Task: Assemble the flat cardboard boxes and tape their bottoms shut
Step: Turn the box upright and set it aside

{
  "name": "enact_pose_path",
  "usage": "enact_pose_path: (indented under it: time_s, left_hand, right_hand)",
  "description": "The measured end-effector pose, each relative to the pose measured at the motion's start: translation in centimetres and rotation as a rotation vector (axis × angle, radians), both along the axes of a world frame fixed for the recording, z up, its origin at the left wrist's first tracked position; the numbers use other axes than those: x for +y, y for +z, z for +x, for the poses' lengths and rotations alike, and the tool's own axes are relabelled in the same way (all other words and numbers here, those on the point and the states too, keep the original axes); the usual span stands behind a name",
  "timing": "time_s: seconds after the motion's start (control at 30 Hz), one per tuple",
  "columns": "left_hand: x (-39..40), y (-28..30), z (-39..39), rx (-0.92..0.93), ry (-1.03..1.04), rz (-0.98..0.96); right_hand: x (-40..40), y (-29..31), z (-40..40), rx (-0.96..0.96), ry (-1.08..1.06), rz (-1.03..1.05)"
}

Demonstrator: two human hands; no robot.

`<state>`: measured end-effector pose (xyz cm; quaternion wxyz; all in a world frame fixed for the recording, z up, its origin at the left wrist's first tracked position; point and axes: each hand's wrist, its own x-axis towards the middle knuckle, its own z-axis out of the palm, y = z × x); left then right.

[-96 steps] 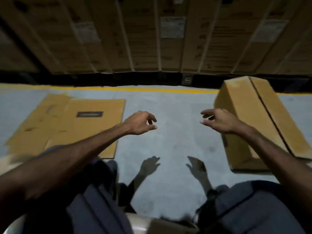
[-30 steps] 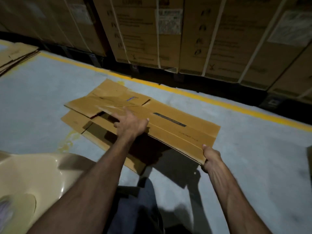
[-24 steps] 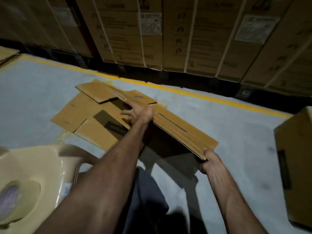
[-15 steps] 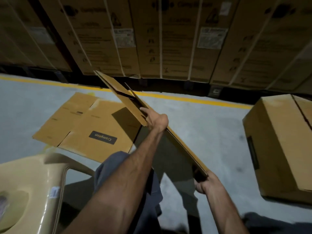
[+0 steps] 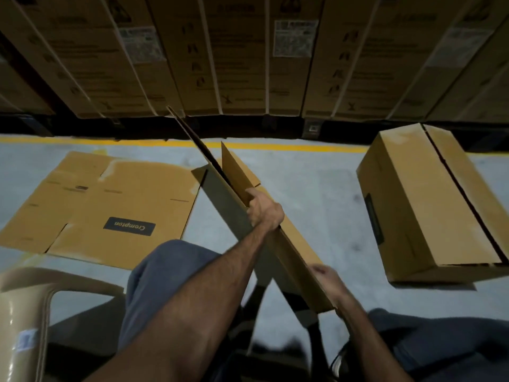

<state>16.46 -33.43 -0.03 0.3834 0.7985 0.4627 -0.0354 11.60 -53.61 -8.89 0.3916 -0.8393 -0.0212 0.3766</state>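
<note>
I hold a flat brown cardboard box (image 5: pixel 239 175) tilted up on edge between my knees, its far end pointing toward the stacked cartons. My left hand (image 5: pixel 264 209) grips its upper edge near the middle. My right hand (image 5: pixel 326 277) holds the near lower corner; the hand is blurred. A second flat box (image 5: pixel 110 205) with a dark "Crompton" label lies on the floor to the left. An assembled box (image 5: pixel 429 205) stands on the floor to the right, with a dark seam running between the two flaps on its upper face.
A wall of strapped cartons (image 5: pixel 248 56) fills the back, behind a yellow floor line (image 5: pixel 289 146). A beige plastic chair (image 5: pixel 30 307) is at the lower left. My knees in grey trousers (image 5: pixel 162 271) frame the grey concrete floor (image 5: pixel 316 205).
I have lifted the flat box off the stack on the floor and swung it right, up onto its edge in front of me. My view has turned right with it.
</note>
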Motion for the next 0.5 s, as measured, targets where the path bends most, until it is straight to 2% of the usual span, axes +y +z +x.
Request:
enact_pose_path:
  time_s: [0.07, 0.13, 0.23, 0.3, 0.5]
  left_hand:
    - [-0.1, 0.0, 0.4, -0.006, 0.007, -0.009]
    - [-0.2, 0.0, 0.4, -0.019, 0.016, -0.024]
    - [0.4, 0.0, 0.0, -0.042, 0.004, -0.064]
    - [0.9, -0.3, -0.7, -0.048, -0.031, -0.111]
    - [2.1, -3.0, -4.2, -0.107, -0.031, -0.202]
  right_hand:
    - [2.5, 3.8, 0.6, 0.162, -0.068, 0.177]
    - [4.4, 7.2, 1.9, 0.168, 0.021, 0.254]
    - [7.0, 7.1, 3.2, -0.114, 0.198, 0.117]
    - [7.5, 6.4, 3.5, -0.193, 0.214, 0.039]
    - [8.0, 3.3, 2.8, 0.063, 0.077, 0.230]
